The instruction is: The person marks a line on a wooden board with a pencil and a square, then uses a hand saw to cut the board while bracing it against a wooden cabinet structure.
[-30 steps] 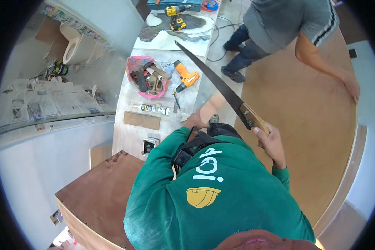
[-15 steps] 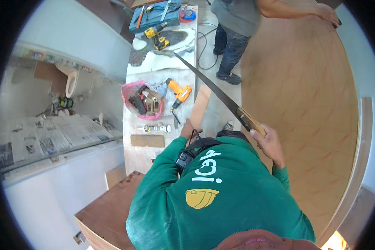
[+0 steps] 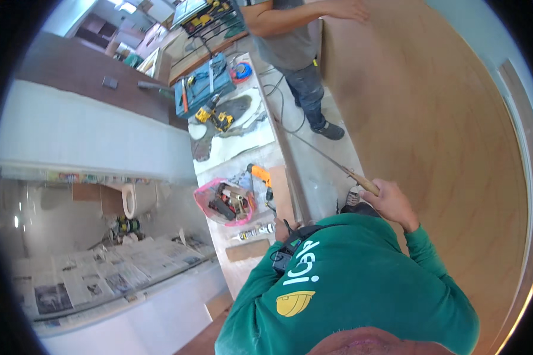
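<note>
My right hand [image 3: 394, 205] is closed around the wooden handle of a handsaw [image 3: 366, 184]. Its long thin blade points away to the far left and appears nearly edge-on, above the floor beside the workbench. At the near end of a narrow wooden board [image 3: 283, 198], my left hand [image 3: 285, 230] grips the wood, its fingers partly hidden by a black strap and my sleeve. That board runs along the bench's right edge and overlaps an orange drill [image 3: 261, 175] from this angle. Close to my left hand lie a sealant tube [image 3: 254, 231] and a short wood block [image 3: 246, 251].
The workbench [image 3: 230, 273] also bears a pink-rimmed bag of tools [image 3: 200, 199], yellow drills [image 3: 215, 114] and a blue toolbox [image 3: 198, 89]. A co-worker [image 3: 290, 44] stands ahead, near a large brown panel [image 3: 432, 154]. A cable [image 3: 302, 121] trails on the floor.
The view has swung, showing more of the room at far left. The saw blade has turned from broadside to nearly edge-on. The board now overlaps the orange drill. The co-worker's outstretched arm has drawn in.
</note>
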The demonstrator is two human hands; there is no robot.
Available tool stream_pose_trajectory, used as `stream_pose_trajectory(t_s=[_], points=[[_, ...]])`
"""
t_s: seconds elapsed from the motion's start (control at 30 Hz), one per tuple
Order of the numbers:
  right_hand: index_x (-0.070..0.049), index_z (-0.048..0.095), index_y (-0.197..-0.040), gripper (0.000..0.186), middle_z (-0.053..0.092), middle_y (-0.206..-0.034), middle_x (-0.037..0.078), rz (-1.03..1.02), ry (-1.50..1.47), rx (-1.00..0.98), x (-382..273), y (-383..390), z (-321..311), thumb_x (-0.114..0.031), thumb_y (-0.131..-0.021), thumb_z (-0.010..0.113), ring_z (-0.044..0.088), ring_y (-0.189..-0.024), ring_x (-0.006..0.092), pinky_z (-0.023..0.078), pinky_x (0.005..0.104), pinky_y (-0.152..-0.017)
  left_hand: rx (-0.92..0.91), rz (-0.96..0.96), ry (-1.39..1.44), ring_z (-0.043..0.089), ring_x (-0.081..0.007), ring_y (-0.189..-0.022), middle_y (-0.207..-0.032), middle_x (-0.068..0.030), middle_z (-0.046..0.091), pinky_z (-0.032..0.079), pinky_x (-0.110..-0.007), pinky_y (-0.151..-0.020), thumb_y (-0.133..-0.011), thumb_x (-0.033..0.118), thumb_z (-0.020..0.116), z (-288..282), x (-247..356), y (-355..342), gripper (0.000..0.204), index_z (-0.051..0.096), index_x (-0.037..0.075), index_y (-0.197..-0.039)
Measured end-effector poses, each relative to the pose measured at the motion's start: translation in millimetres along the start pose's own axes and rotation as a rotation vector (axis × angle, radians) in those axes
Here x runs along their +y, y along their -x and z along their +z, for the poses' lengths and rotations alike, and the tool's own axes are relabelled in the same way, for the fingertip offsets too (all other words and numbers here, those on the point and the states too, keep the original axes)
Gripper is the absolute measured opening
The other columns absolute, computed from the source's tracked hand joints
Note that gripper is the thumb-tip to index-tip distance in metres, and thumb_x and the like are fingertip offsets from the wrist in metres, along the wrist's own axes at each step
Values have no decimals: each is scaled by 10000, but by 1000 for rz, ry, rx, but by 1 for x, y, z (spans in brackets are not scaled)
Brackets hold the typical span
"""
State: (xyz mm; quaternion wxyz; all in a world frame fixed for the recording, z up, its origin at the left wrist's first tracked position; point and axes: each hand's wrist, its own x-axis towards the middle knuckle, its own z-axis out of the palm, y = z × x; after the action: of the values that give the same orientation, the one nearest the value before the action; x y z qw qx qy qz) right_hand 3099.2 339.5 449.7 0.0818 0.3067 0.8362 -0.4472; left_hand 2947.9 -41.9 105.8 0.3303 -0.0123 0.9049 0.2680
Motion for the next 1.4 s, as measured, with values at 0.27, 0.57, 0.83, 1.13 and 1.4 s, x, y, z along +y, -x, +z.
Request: stream_pose_trajectory(t_s=[0.27,0.57,0.83,1.13,1.4], points=[[17,688,-1017,470,702,-877,254,-37,-154,-21,-18,40,70,-452,-985,715,688,-808,396,521,499,-738,142,58,-155,689,-429,-1013,-1058,-263,654,556,-503,-898,-745,472,919,3,-54,-38,956,423,-190,-1225],[29,674,-966,446,657,-793,210,-3,-212,-13,-41,69,104,-410,-960,749,635,-721,302,503,462,-697,43,238,-310,602,-527,-1256,-1326,-433,550,510,-496,-1076,-716,532,913,8,-131,-89,1201,279,-175,-1452],[47,671,-970,437,645,-753,177,4,-196,67,-45,77,128,-383,-963,747,607,-691,245,494,432,-675,38,58,10,642,-543,-1210,-1355,-424,565,531,-507,-1066,-710,534,916,5,-80,-55,1202,233,-103,-1467],[65,694,-1025,431,658,-790,172,-46,-149,10,-77,83,139,-361,-974,740,612,-731,216,513,406,-710,105,-11,116,622,-509,-1253,-1373,-402,552,523,-502,-1079,-708,466,932,-28,-80,-41,1101,284,-70,-1419],[73,700,-1053,438,683,-820,189,-18,-118,-5,-75,83,139,-357,-977,742,623,-751,215,521,398,-730,123,-47,76,618,-515,-1245,-1385,-397,534,522,-501,-1079,-712,463,932,-22,-72,-33,1103,284,-71,-1428]])
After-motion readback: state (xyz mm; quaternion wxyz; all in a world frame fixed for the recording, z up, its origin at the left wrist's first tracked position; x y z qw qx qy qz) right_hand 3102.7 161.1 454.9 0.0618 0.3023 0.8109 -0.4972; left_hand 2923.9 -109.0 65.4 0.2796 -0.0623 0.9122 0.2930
